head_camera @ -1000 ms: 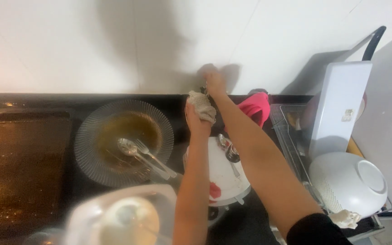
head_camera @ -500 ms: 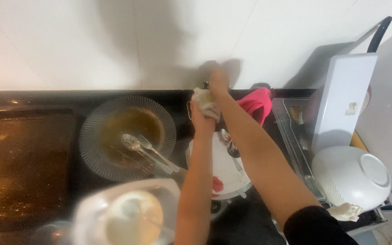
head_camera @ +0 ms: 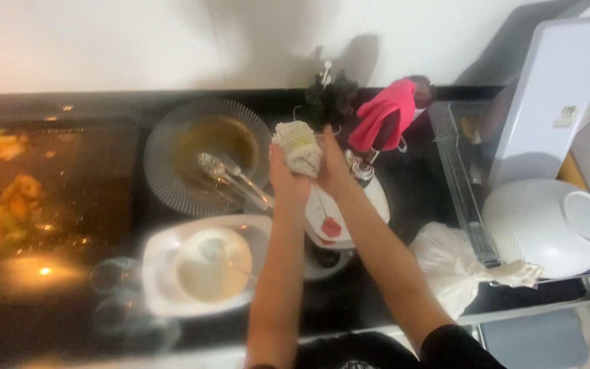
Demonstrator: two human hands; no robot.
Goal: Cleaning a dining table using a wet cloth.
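- Kitchen scene from above: white wall behind, dark desk (head_camera: pixel 56 321) with a sink area, frame partly blurred.
- Left hand (head_camera: pixel 288 179) and right hand (head_camera: pixel 332 167) are raised together over the sink, both pressed around a whitish scrubbing cloth (head_camera: pixel 300 145); fingers of both hands closed on it, cloth bunched between the palms.
- Directly below the hands sits a white plate (head_camera: pixel 377 205) with a red mark or smear on it, not touched by either hand.
- Left of the hands: a ribbed glass plate (head_camera: pixel 165 171) with brownish residue and metal cutlery (head_camera: pixel 233 181) lying in it, so it looks unwashed.
- Nearer the camera: a white square dish (head_camera: pixel 158 273) holding a round cream-coloured item, blurred, cannot tell what it is.
- Far left: a dark tray (head_camera: pixel 83 178) with orange food scraps, also looks dirty.
- Right side: a dish rack (head_camera: pixel 459 198) with a white bowl (head_camera: pixel 548 225) upside down and a white board (head_camera: pixel 554 102) leaning upright; these look already clean.
- Pink rubber glove (head_camera: pixel 385 113) hangs near the tap, just beside the right hand.
- White plastic bag (head_camera: pixel 455 266) lies next to the rack.
- Judgement: washing seems partway, a few pieces racked, several dirty pieces left.
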